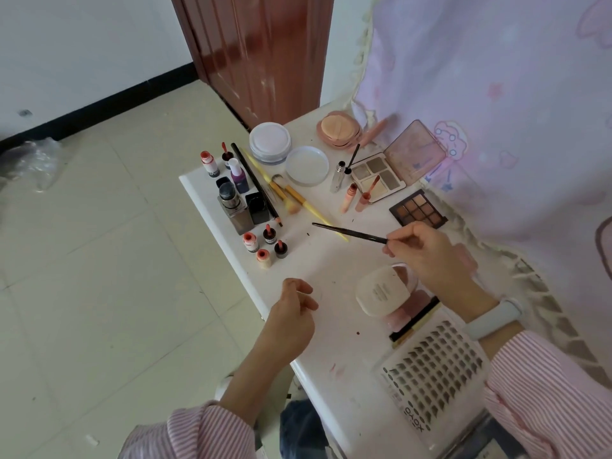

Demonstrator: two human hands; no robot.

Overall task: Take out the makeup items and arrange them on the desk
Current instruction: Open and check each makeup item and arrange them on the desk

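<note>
Pale tiled floor fills the left, black skirting along a white wall, crumpled clear plastic by the skirting. Dark red wooden door at top centre. White desk runs diagonally from top centre to bottom right, smudged with reddish marks near the front edge.

Far-left corner of desk: cluster of small bottles, upright, close together, more little pots just in front. Beside them, yellow-handled brushes lie flat next to a long dark pencil. Round white jar and its lid just beyond. Further right, open eyeshadow palette, dark nine-pan palette, peach puff case.

Left hand over desk's front edge, fingers loosely curled, holding nothing visible. Right hand, pale band on wrist, pinches the end of a thin dark brush held above desk, tip pointing left. Under that hand, a white compact on pink items. Bottom right, white lash tray. Pink patterned curtain behind desk on right. Pink striped sleeves.
</note>
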